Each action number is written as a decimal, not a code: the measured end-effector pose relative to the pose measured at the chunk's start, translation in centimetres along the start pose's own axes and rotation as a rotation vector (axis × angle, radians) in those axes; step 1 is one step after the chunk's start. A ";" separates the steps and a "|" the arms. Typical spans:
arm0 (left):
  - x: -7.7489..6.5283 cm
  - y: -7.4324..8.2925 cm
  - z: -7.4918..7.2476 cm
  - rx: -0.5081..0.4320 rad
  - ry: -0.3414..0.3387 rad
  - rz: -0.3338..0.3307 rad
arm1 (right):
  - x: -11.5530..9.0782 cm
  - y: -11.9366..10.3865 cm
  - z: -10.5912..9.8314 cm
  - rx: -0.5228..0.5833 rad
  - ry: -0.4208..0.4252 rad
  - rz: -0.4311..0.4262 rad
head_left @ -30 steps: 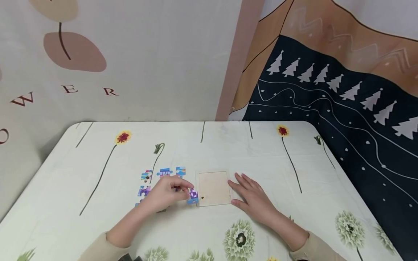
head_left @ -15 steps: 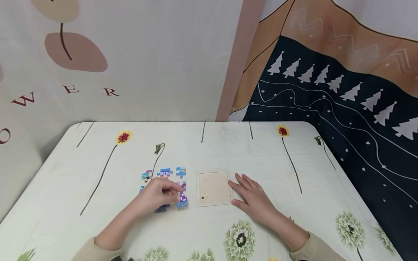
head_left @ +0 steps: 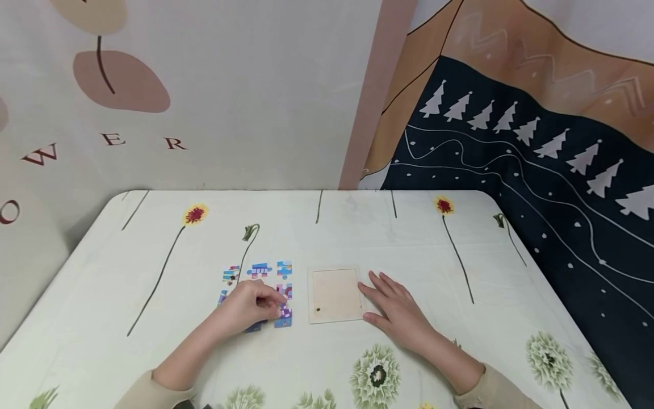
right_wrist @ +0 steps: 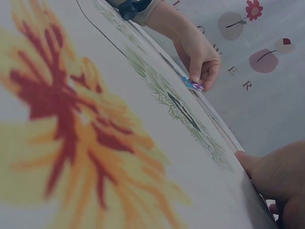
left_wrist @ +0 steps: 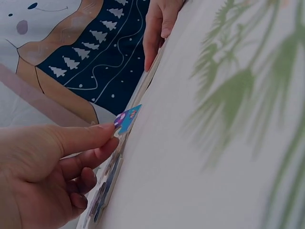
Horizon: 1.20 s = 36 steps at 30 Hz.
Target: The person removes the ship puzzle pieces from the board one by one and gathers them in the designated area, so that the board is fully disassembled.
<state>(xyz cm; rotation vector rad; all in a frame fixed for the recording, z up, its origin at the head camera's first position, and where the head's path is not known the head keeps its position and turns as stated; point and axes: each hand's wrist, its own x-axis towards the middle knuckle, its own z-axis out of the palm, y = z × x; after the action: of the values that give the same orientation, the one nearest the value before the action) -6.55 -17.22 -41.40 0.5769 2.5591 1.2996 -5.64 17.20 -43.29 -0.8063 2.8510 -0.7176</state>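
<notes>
My left hand [head_left: 247, 309] pinches a purple and blue jigsaw puzzle piece [head_left: 283, 319] between thumb and index finger. In the left wrist view this piece [left_wrist: 127, 119] is tilted up at the fingertips, and the other fingers are curled beneath. Several more puzzle pieces [head_left: 260, 270] lie around and partly under the left hand, some hidden by it. To their right is a square wooden puzzle frame [head_left: 335, 295] with a bare inside and a small dark spot near its lower left corner. My right hand [head_left: 401, 312] lies flat, its fingertips at the frame's right edge.
A white flowered cloth covers the table [head_left: 357, 233]. Its far edge meets a pale printed curtain [head_left: 255, 113], and a dark curtain [head_left: 460, 142] with white trees hangs at the right.
The left hand has carried the purple and blue puzzle piece left, away from the frame's edge and back among the other pieces. The right hand and the frame stay in place.
</notes>
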 end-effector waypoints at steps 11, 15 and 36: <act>0.3 0.6 0.7 0.151 0.045 -0.005 | -0.1 -0.1 -0.1 -0.002 0.000 0.008; 0.2 0.9 0.7 0.156 0.043 -0.008 | 0.0 -0.1 -0.1 0.000 0.000 0.006; 0.0 1.8 1.0 0.297 0.086 -0.033 | 0.0 -0.1 0.0 -0.003 0.008 0.006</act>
<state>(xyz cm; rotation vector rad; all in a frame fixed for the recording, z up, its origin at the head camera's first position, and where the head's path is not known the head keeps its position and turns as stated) -5.75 -15.57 -40.54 0.5373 2.8436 0.9592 -5.59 17.13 -43.22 -0.7967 2.8608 -0.7175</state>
